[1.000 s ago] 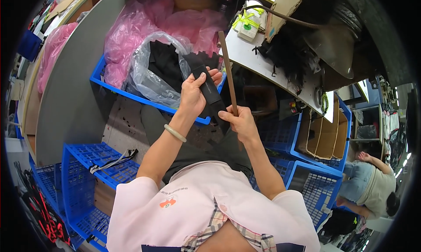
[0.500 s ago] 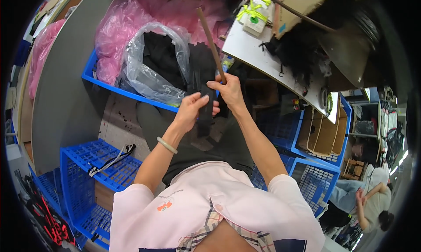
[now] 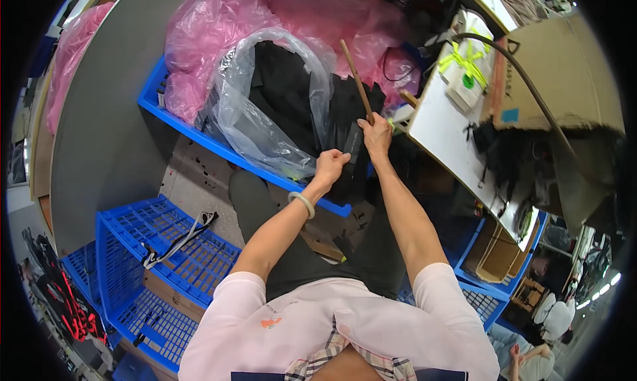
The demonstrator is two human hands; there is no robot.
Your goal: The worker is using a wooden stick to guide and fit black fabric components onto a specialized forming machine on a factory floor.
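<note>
The left hand (image 3: 330, 169) has its thumb and fingers pinched together on the edge of a black strip (image 3: 355, 142). The right hand (image 3: 378, 139) is closed around a brown stick (image 3: 358, 82), which tilts with its upper end to the left. The right thumb lies against the strip; whether that hand also grips it cannot be told. The strip is located between the two hands, in front of the body, at the near right end of a blue basket (image 3: 192, 134). A pale bracelet (image 3: 306, 202) encircles the left wrist.

Inside the basket, a clear plastic bag (image 3: 232, 109) stands open around black cloth (image 3: 282, 86). Pink plastic bags (image 3: 215, 23) lie behind and to the left of it.

To the right is a white table (image 3: 431, 129). It carries a white package (image 3: 464, 96) tied with a yellow-green ribbon, with a cardboard box (image 3: 564, 76) just beside it.

At lower left, a white and black strap (image 3: 179, 240) rests on a blue crate (image 3: 206, 252). A grey panel (image 3: 113, 116) stands beyond the crate. Another person (image 3: 534, 364) appears at lower right.
</note>
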